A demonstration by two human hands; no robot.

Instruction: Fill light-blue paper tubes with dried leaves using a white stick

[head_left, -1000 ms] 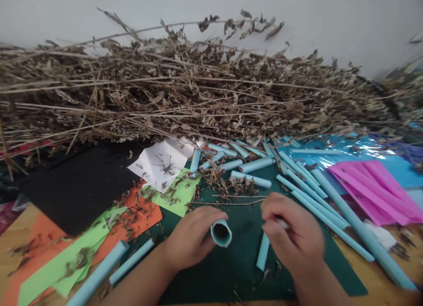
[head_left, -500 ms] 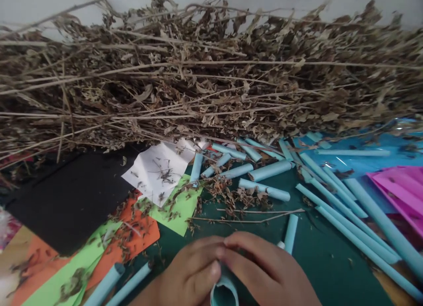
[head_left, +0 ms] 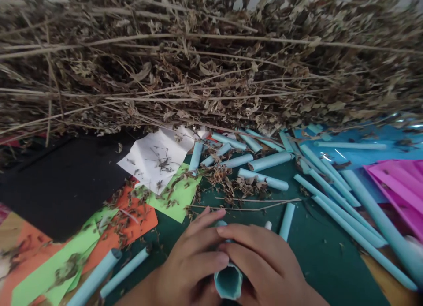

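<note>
Both hands meet at the bottom centre around a light-blue rolled paper tube (head_left: 228,281), whose ragged open end faces me. My left hand (head_left: 190,253) wraps it from the left, with its upper fingers lifted slightly apart. From the right, my right hand (head_left: 267,257) curls its fingers over the top of the tube. The far end of the tube just shows between the fingertips. Beneath the hands lies a dark green sheet (head_left: 317,253). Just beyond them is a short blue paper tube (head_left: 287,221), beside a small white object (head_left: 268,225) that I cannot make out.
A heap of dried leafy stems (head_left: 198,68) fills the back. Several short blue tubes (head_left: 271,161) and long ones (head_left: 346,222) lie ahead and right. Black paper (head_left: 66,182), white paper (head_left: 158,156), orange paper (head_left: 142,215) and green paper (head_left: 59,266) lie left; pink sheets (head_left: 399,182) right.
The view has tipped downward, so the scene sits higher. My left fingers have spread and lifted a little, and the tube's open end now faces me more fully.
</note>
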